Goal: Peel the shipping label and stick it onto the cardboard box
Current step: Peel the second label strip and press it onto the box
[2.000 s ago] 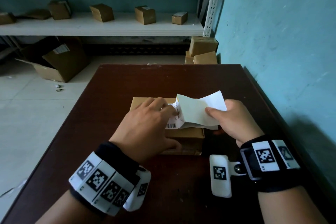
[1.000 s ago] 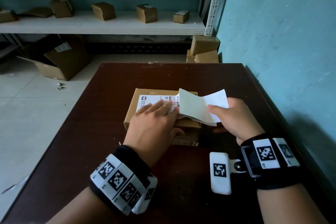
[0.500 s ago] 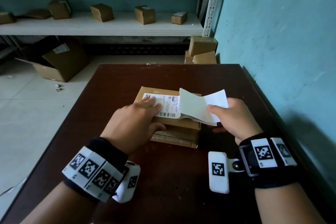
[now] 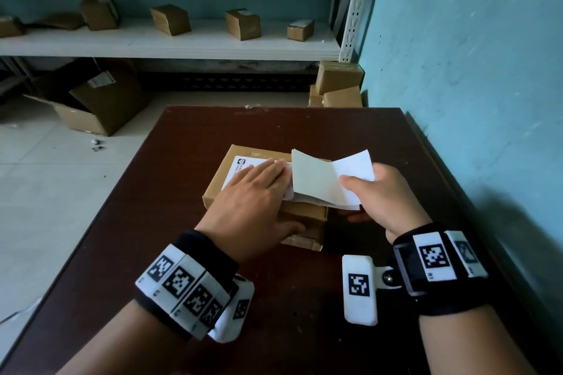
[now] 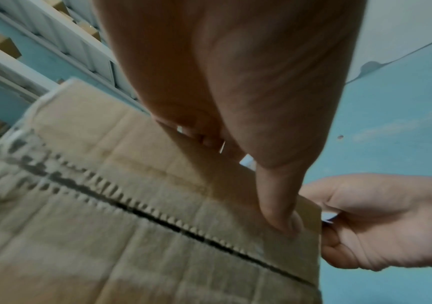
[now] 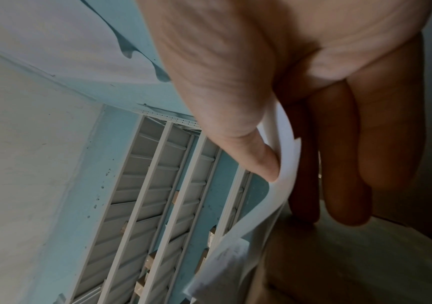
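Note:
A small cardboard box (image 4: 217,183) lies in the middle of the dark brown table (image 4: 274,128). A white shipping label (image 4: 243,163) is stuck along the box top. My left hand (image 4: 259,192) lies flat on it, fingers straight, pressing it down; its thumb rests on the box's near side (image 5: 285,218). My right hand (image 4: 384,198) pinches the pale backing paper (image 4: 323,179), folded back and lifted off the right end of the label. In the right wrist view the thumb (image 6: 259,162) clamps the curled sheet (image 6: 285,164) against the fingers.
A teal wall (image 4: 472,70) runs along the table's right edge. Beyond the table a white shelf (image 4: 170,39) carries several small boxes. Two boxes (image 4: 338,82) are stacked at the far right corner, and an open carton (image 4: 100,103) lies on the floor at left.
My left hand slid right along the label, from its left end toward the fold of the backing. The right hand kept hold of the backing paper in about the same spot.

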Available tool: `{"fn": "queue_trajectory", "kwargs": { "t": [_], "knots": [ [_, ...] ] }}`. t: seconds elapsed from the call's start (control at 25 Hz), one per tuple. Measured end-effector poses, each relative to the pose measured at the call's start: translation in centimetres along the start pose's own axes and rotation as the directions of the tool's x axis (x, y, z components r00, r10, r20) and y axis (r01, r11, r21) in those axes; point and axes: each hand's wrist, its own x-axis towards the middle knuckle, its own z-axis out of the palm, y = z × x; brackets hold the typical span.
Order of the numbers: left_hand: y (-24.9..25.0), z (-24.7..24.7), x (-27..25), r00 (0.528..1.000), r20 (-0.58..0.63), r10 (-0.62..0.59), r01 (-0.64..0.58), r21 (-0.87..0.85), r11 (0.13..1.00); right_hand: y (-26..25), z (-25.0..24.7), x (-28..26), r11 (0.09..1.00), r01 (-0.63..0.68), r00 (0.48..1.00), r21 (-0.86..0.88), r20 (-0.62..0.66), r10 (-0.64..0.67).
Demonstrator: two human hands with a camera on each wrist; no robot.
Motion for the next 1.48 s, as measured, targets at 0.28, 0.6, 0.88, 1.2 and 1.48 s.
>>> {"fn": "queue_trajectory", "kwargs": {
  "t": [0.28,0.6,0.88,1.2,1.48],
  "knots": [
    [0.2,1.3,-0.2,1.000,-0.011,0.018,-0.017,0.079,0.997,0.1,-0.2,0.0,0.998,-0.011,1.000,0.064,0.010,0.010],
    [0.7,1.5,-0.4,1.000,-0.022,-0.002,0.004,0.120,0.993,0.3,-0.3,0.2,0.988,-0.063,0.998,0.143,0.008,0.062],
    [0.5,1.7,-0.2,1.000,-0.027,0.000,0.003,0.122,0.993,0.5,-0.4,0.2,0.976,-0.077,0.997,0.203,-0.011,0.081],
    [0.5,1.9,-0.2,0.998,-0.053,-0.019,0.025,0.105,0.994,0.7,-0.5,0.4,0.971,-0.085,0.994,0.225,-0.043,0.097],
    [0.7,1.6,-0.2,0.998,-0.053,-0.025,0.029,0.075,0.997,0.9,-1.4,0.4,0.968,-0.091,0.994,0.235,-0.040,0.103]
  ]
}}
